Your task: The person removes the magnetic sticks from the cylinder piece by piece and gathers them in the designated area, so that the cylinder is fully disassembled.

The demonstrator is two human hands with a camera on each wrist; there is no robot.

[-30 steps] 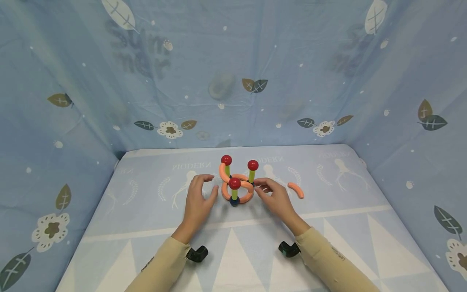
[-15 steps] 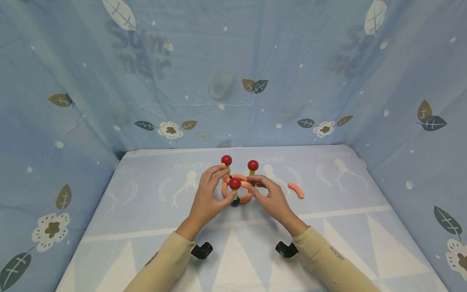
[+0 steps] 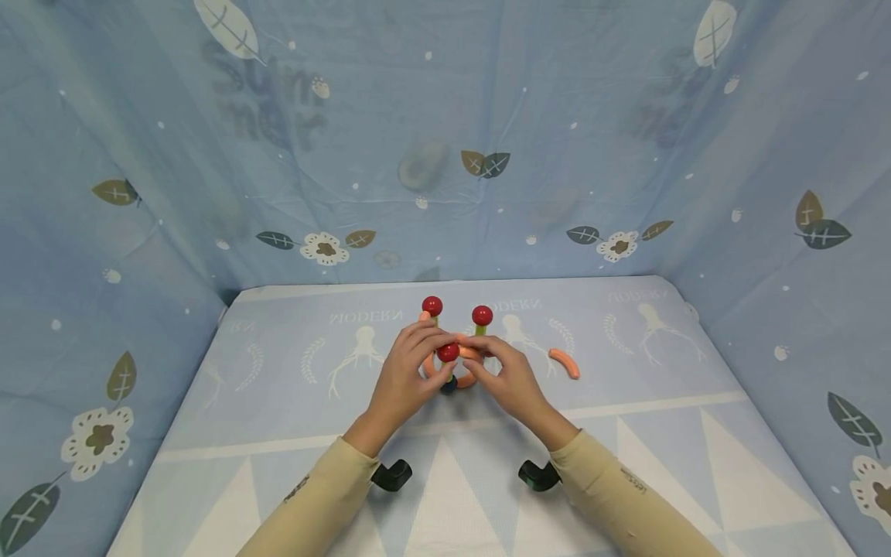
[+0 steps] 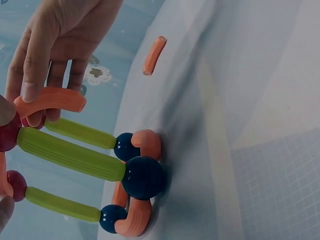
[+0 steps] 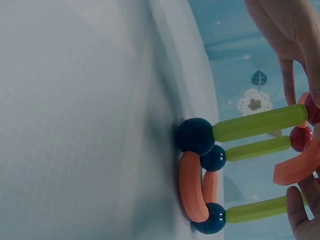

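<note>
"So, what's in the left hand [image 3: 404, 375]?"
"Thumb and fingers closed round the near red ball [image 3: 448, 352], atop the frame [image 4: 72, 152]; that stands mid-table, between both hands."
"And the right hand [image 3: 513, 381]?"
"A narrow pinch on an arc [image 4: 60, 99]; one end seems to meet that ball; farther right, a loose arc [image 3: 564, 363] lies well apart."
"How will it handle?"
"Light and stiff, I'd guess; balls look slick, joints might part under a tug; better to hold the ribbed rods [image 5: 260, 123] or an arc's middle."
"Changes?"
"A second ago the left hand was apart, left of the frame; now it's on it; the right has come in closer; the loose arc hasn't moved."
</note>
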